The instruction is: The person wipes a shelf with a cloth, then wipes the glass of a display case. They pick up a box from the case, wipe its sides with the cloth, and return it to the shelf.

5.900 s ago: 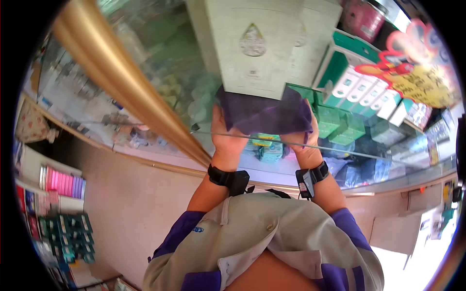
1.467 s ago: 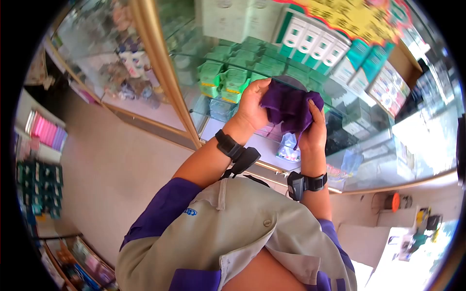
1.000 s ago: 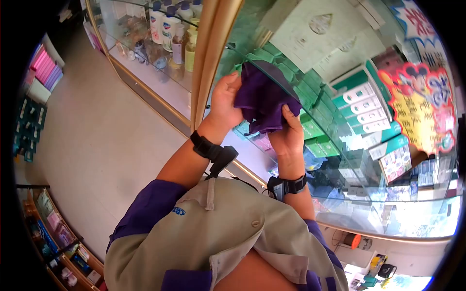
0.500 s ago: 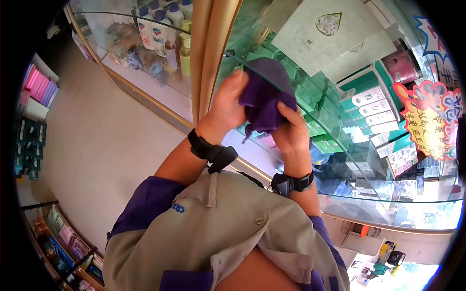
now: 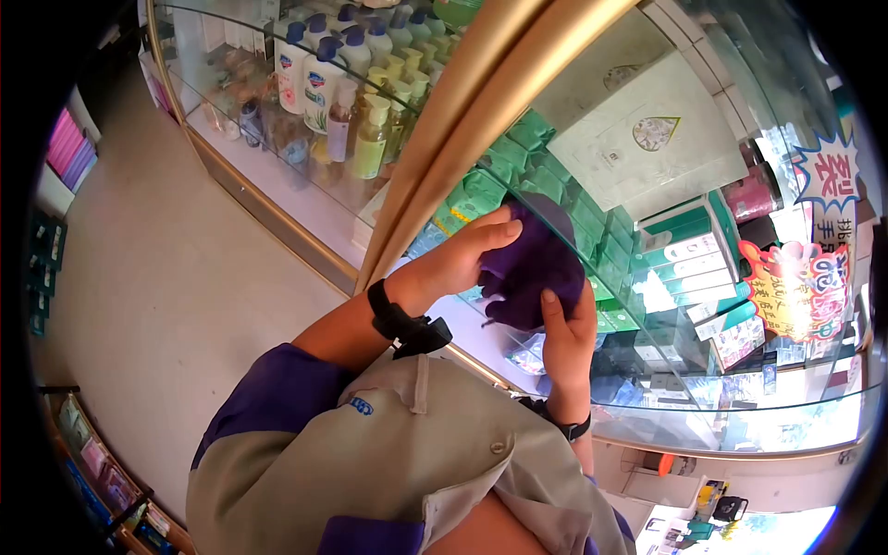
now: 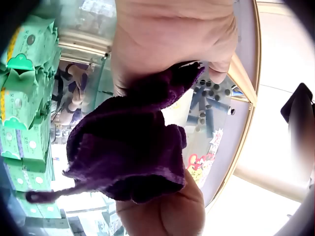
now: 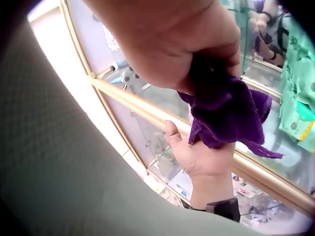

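A bunched purple cloth (image 5: 529,287) is held between both hands at the edge of a glass shelf; its far part shows through the glass. My left hand (image 5: 467,254) grips its left side, thumb on the near side and fingers hidden behind the fabric. On the right side my right hand (image 5: 569,338) pinches the cloth, its thumb pressed on the front. In the left wrist view the cloth (image 6: 128,147) hangs in folds with a thin strip trailing. The right wrist view shows the cloth (image 7: 226,113) gathered under the right hand's fingers.
A gold frame post (image 5: 481,120) stands left of the hands. Pump bottles (image 5: 324,79) stand behind glass beyond it. Green packs (image 5: 532,153), a pale box (image 5: 652,139) and yellow-red signs (image 5: 791,287) fill the case at right. Floor (image 5: 176,305) lies to the left.
The cloth was spread wider between the hands and is now bunched smaller. The head view has swung, bringing the bottles into sight left of the post. Both hands keep their hold.
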### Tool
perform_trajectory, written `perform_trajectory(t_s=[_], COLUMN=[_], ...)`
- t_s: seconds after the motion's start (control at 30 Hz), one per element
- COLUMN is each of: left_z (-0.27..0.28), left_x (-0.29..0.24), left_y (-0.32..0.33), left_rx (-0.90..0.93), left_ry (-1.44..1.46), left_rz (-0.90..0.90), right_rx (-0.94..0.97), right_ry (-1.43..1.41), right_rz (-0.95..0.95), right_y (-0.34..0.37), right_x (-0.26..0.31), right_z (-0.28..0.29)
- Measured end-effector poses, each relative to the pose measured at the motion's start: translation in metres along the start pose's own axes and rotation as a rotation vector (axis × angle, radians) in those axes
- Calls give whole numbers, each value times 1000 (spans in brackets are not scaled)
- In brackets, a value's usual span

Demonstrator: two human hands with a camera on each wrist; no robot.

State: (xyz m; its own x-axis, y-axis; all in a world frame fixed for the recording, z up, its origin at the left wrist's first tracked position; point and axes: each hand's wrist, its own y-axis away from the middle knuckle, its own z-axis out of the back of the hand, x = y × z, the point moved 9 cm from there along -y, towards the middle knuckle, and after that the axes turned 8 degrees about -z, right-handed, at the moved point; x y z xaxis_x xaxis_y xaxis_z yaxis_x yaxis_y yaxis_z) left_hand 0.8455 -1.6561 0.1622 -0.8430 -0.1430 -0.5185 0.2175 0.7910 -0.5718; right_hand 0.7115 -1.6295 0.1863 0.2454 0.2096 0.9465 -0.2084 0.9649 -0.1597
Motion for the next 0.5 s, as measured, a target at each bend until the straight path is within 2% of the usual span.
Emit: perform_trajectory(t_s=[0.03,0.1,0.17,0.23,0.27,0.3,0.37,0.4,0.43,0.47,0.5], left_z=[3,0,0,4,1,2,12,17,12,5,0], left_x=[-6,-25,-40,-52,-63,-67,-85,-102,-106,-119,-127], left_y=[7,18,25,34,41,45,53,59,55,51,49], left_rx=[-30,-64,-89,-142,-195,-187,-267,-367,-349,-400,-451], left_ry=[-42,-72,-112,-244,-397,-409,-570,-774,-780,-811,-838], left_rz=[3,-33,-75,-105,-40,-31,-81,-162,-142,-210,-278], right_rx=[25,44,158,143,248,352,346,268,183,147,139], right_ry=[123,150,176,141,198,252,244,335,431,442,284], right_rz=[63,65,103,132,107,83,122,308,488,461,233], right_y=[1,-6,-10,-11,-13,-13,-15,-12,-7,-12,-15], right_x=[11,22,37,42,46,46,52,71,86,84,76], right_z=[-9,-14,-30,-34,-45,-55,-58,-55,-50,-40,-24])
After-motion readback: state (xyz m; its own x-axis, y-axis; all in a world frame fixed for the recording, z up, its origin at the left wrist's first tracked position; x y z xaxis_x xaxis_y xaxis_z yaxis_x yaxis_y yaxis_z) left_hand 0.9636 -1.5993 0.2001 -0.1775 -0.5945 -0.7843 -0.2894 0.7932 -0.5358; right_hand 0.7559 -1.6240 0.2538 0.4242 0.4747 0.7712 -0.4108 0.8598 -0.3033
